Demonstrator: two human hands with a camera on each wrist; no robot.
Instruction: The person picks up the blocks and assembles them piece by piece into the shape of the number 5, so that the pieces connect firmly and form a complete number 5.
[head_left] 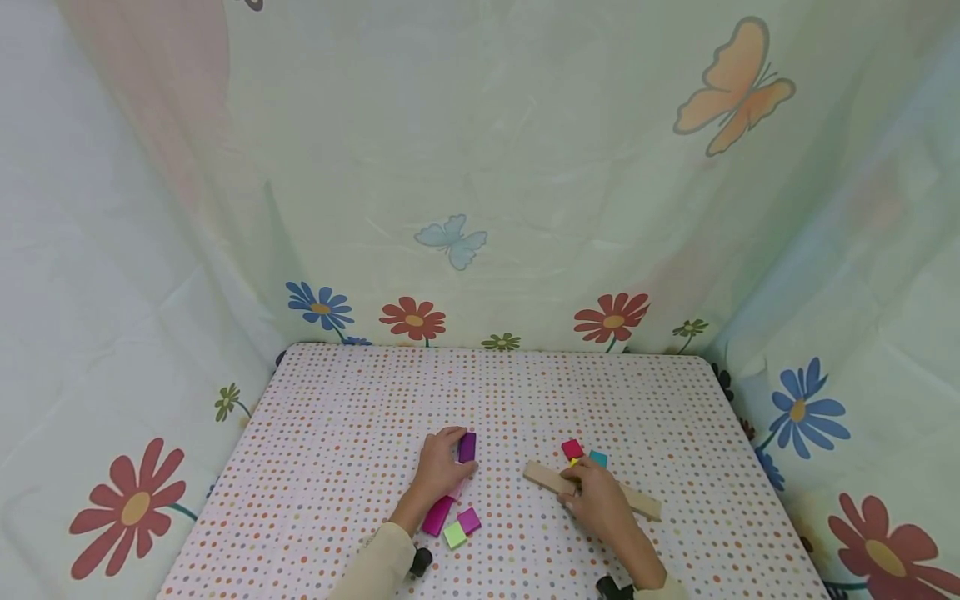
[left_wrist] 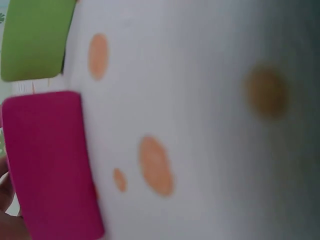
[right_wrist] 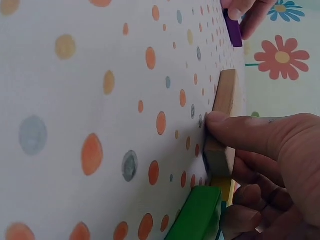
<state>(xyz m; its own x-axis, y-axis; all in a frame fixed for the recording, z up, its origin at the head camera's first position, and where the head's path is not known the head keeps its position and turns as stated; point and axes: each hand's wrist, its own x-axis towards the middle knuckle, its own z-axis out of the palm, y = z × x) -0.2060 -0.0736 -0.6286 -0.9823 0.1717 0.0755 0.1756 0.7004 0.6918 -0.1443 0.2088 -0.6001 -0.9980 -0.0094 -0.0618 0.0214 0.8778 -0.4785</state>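
In the head view, my left hand [head_left: 441, 468] pinches a purple block [head_left: 467, 447] between thumb and fingers. A magenta block [head_left: 437, 518] lies just below that hand, with a pink-purple square block [head_left: 468, 521] and a light green block [head_left: 454, 535] beside it. My right hand [head_left: 596, 498] grips a wooden block [head_left: 547, 477], its thumb pressed on the near side in the right wrist view. More bare wood [head_left: 642, 503] shows on the hand's other side; the stretch between is hidden. A green block [right_wrist: 196, 215] lies close under the right fingers.
Beyond the right hand sit a red block [head_left: 572, 449], a teal block [head_left: 598, 458] and a partly hidden yellow block [head_left: 574, 462]. The dotted table [head_left: 360, 408] meets a curtain [head_left: 525, 167] printed with flowers and butterflies at its back and sides.
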